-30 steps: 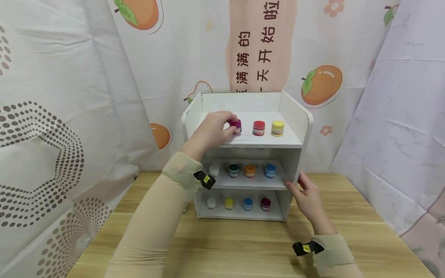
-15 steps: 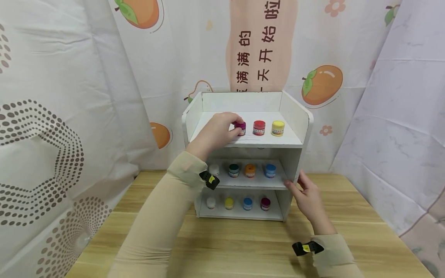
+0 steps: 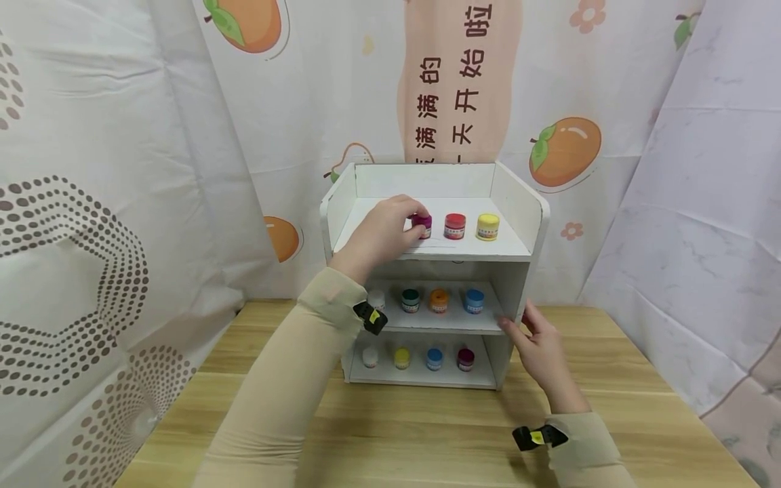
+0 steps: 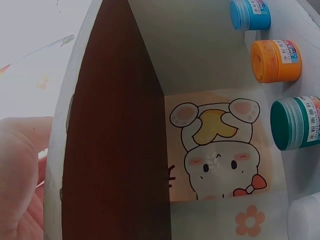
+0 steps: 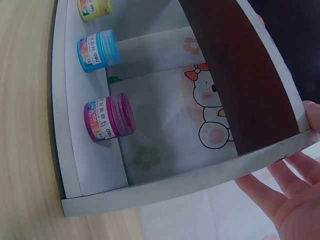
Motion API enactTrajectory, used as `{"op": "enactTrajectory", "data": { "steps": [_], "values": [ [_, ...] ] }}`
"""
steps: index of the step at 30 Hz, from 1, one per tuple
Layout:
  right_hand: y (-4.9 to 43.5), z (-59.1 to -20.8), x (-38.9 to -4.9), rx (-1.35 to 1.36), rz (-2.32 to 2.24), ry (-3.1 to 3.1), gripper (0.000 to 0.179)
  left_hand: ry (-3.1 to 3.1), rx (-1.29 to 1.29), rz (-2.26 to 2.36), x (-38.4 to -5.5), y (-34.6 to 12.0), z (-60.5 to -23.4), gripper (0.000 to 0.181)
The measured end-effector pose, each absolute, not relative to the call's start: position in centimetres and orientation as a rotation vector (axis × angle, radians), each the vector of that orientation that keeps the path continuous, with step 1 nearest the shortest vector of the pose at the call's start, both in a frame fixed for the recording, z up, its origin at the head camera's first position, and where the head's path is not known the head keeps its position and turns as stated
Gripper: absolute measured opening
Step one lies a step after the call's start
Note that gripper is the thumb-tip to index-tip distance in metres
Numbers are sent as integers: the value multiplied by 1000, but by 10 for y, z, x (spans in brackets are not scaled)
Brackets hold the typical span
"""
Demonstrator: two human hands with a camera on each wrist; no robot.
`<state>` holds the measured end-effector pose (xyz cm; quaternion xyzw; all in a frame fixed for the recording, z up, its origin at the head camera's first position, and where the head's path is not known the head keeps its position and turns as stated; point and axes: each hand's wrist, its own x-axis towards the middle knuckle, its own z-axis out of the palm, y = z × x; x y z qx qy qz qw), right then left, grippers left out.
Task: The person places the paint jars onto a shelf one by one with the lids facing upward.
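My left hand pinches a small purple paint jar on the top tier of a white three-tier shelf. To the right of that jar stand a red jar and a yellow jar. In the left wrist view the left hand shows only partly past the shelf's front edge, and its jar is hidden. My right hand grips the shelf's right side panel at middle-tier height. Its thumb lies at the front edge, while its fingers reach along the outer side.
On the middle tier are white, dark green, orange and blue jars. The bottom tier holds white, yellow, blue and dark magenta jars. The shelf stands on a wooden table before a printed curtain.
My left hand has shifted slightly right with the purple jar, closer to the red one, then stayed there over the last half second. The right hand has kept its place on the shelf.
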<state>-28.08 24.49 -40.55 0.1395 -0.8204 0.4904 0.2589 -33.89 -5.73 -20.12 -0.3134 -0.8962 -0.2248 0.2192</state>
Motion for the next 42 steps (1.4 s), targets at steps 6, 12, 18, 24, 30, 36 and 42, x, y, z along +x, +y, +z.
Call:
{"op": "enactTrajectory", "data": {
  "steps": [6,12,18,24,30,36,42],
  "values": [
    [245,-409,-281,373,1331,-2234,63,-2424,-814,-588,-335,-63,-204,30],
    [246,-410,-283,381,1329,-2230,61,-2256,-830,-639,-328,-72,-207,28],
    [246,-409,-284,388,1322,-2221,61,-1957,-929,-706,-318,-85,-215,21],
    [244,-408,-282,395,1329,-2219,62,-1709,-974,-718,-304,-102,-227,17],
    [245,-408,-284,398,1339,-2214,61,-1574,-922,-759,-293,-122,-246,17],
    [247,-408,-285,383,1306,-2225,60,-1512,-826,-859,-291,-144,-275,17],
    [247,-409,-286,383,1311,-2221,59,-1500,-783,-872,-292,-164,-304,15]
  ]
}}
